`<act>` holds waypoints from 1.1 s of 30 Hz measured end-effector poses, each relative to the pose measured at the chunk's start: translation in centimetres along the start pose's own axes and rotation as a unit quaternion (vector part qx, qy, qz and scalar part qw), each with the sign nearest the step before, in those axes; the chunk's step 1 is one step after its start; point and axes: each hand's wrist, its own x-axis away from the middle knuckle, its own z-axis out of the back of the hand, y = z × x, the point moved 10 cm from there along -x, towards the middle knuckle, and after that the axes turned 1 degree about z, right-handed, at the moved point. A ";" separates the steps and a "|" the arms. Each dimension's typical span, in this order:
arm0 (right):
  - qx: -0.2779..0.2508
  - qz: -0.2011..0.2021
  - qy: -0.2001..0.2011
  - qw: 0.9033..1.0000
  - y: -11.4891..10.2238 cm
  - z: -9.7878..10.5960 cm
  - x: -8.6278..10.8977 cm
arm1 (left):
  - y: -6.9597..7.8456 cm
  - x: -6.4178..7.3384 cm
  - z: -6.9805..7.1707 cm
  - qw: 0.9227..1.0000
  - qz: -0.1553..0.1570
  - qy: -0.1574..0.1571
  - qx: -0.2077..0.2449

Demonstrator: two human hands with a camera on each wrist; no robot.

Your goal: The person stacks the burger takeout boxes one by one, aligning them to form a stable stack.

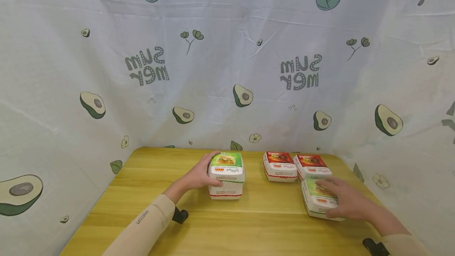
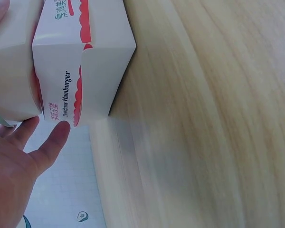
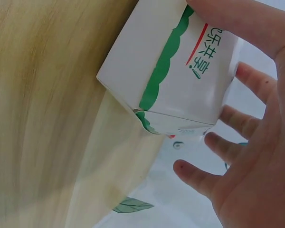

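Observation:
Near the table's middle, a green-topped hamburger box (image 1: 226, 166) sits on a red-trimmed hamburger box (image 1: 226, 192). My left hand (image 1: 202, 173) grips the upper box, thumb on its near side and fingers round the back. In the left wrist view, one fingertip reaches the lower box (image 2: 61, 80), whose red scalloped edge shows. On the right, my right hand (image 1: 346, 198) holds another green-topped hamburger box (image 1: 313, 202) between thumb and fingers. The right wrist view shows the thumb along this white box (image 3: 180, 71) with its green scalloped edge, and the other fingers spread at its far side.
Two red-topped hamburger boxes stand at the back right, one (image 1: 279, 167) on the left and one (image 1: 312, 166) just behind the right hand's box. The wooden table (image 1: 213, 232) meets a printed cloth (image 1: 213, 70) at its back and sides.

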 end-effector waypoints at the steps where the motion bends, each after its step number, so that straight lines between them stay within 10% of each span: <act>1: -0.005 -0.002 -0.002 1.000 0.1 -0.1 -0.1 | 0.0 0.0 0.0 1.000 0.000 0.000 -0.002; 33: -0.039 -0.002 0.011 0.999 -0.6 -0.3 -0.1 | -0.1 -0.1 0.0 1.000 -0.003 0.006 0.001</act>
